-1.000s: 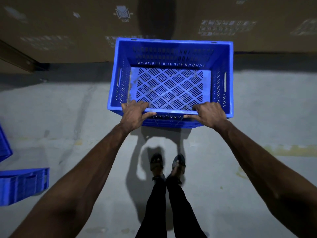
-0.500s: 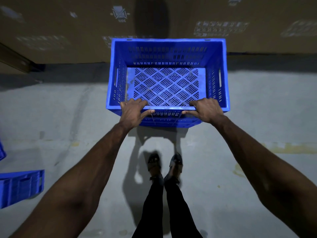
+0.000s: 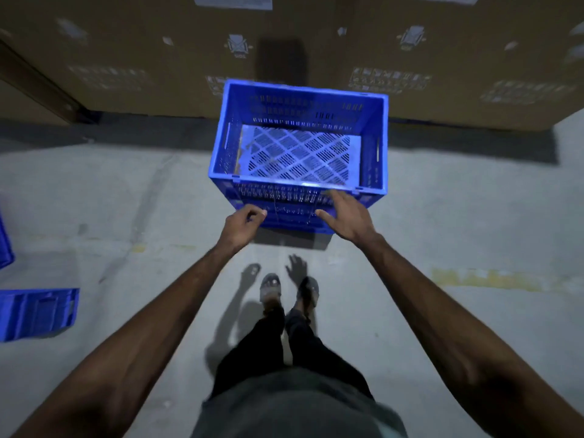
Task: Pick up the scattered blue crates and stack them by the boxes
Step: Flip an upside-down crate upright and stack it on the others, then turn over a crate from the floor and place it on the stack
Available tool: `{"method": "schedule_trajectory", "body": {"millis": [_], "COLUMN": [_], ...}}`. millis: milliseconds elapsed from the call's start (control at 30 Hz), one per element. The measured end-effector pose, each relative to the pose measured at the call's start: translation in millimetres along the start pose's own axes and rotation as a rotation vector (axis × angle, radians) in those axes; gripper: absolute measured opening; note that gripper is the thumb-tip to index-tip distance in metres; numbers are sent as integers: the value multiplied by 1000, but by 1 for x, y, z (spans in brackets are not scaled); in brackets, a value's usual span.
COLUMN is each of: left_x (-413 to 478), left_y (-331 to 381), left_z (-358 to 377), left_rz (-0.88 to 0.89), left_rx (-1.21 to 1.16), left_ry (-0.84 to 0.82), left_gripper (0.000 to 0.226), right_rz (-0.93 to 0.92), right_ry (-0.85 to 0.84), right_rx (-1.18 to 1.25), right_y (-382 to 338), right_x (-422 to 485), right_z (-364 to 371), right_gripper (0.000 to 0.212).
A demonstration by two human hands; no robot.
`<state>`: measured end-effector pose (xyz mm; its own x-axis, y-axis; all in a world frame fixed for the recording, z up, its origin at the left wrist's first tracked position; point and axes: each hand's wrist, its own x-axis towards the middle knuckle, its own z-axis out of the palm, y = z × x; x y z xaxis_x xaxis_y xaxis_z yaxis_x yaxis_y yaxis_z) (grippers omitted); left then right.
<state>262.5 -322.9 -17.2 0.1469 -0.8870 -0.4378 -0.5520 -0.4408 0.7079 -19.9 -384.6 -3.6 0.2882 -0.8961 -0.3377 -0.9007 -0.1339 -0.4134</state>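
A: Checking on the blue crate (image 3: 297,153): sits upright and empty on the concrete floor (image 3: 126,200), mouth up, just in front of the cardboard boxes (image 3: 126,58).

B: Held by anything?

A: Seemingly not. As for the left hand (image 3: 243,224): loosely curled, closed on nothing, just beside the near wall. As for the right hand (image 3: 346,218): spread wide, with fingers (image 3: 335,197) close to that same wall, possibly brushing it. Hard to tell through the blur.

B: Looks heavy?

A: Probably not. Moulded plastic with slotted walls, a lattice bottom and nothing inside, so likely light and stiff. Unlikely to flex or crack under a normal grip. Smooth, though, so could slip out of a mere pinch on a flat wall.

B: So where to grab?

A: Best along the thick top rim, or through the handle slots (image 3: 377,148) cut into the two short sides. Hook fingers under the rim on opposite sides to keep it level.

B: More to fetch?

A: Yes. Spot another crate (image 3: 38,312) on the floor well off to the left, plus the edge of a third (image 3: 4,245) at the border of the view. Both well apart from the boxes, so likely next for pickup and stacking.

B: Anything to watch?

A: Line up the corners when setting one onto another, and keep the toes in those sandals (image 3: 271,286) clear on the way down.
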Motion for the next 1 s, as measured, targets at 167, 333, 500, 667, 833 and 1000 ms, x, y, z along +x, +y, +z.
{"method": "schedule_trajectory", "body": {"millis": [167,333,500,667,833,1000], "left_x": [-72,-130,-173,-213,-260,-312], "left_y": [-40,-70,-96,-131,-186,-259], "left_z": [8,4,-4,-26,-62,-106], "left_rz": [-196,-262,-311,-349,-358,-349], "left_rx": [-131,-312,-432,-531,-635,-696], "left_ry": [-123,-40,94,212,367,463], "left_gripper": [18,12,26,34,34,42], "right_rz": [-72,0,99,81,-13,-130], "right_ry": [-249,-283,-331,-410,-493,-529], "right_rx": [110,314,424,416,320,213], "right_y": [-14,-25,-46,-73,-154,-267], "right_x": [-49,-79,-90,-84,-86,-97], "right_z": [18,47,71,107,122,148], "right_gripper": [39,32,20,27,10,6]}}
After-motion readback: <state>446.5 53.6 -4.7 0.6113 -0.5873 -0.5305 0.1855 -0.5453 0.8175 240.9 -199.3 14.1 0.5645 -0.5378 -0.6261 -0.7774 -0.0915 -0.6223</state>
